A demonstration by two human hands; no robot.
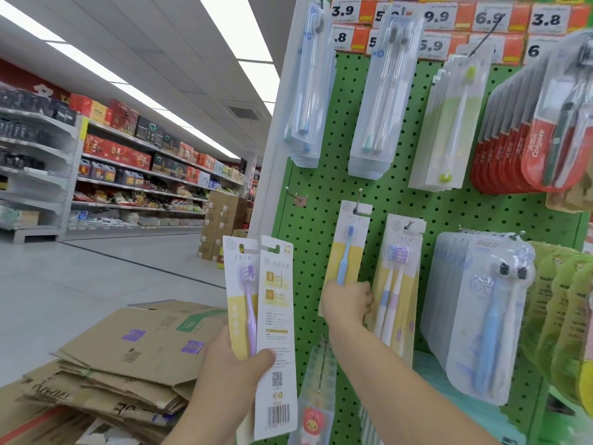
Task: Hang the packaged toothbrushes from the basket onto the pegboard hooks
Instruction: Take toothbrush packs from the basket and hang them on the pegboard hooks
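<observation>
1. Head view, right hand (348, 301): fingers curled round the lower part of a blue toothbrush pack (348, 248) with a white and yellow card. The pack's top slot sits at a metal hook (359, 200) on the green pegboard (321, 220); whether the slot is fully over the hook is hard to tell.
2. Left hand (234, 364): thumb pressed across the front, fingers hidden behind, clamped on two more packs held upright just left of the pegboard's edge. The nearer one, a back-facing pack (277, 316), shows print, a QR code and a barcode. Behind it, a purple toothbrush pack (242, 300) faces the camera.
3. Just right of the blue pack hangs a twin-brush pack (398, 284) on its own hook, touching or nearly touching the right hand.
4. An empty hook (296, 197) sticks out to the left of the blue pack's hook.
5. Upper row: clear packs of toothbrushes (382, 101) and a stack of red Colgate packs (526, 139) hang under orange price tags (442, 17).
6. Flattened cardboard boxes (128, 364) lie stacked at lower left, below the left hand.
7. Store shelves (128, 162) with goods line the aisle at left.
8. The basket is not visible in this view.
</observation>
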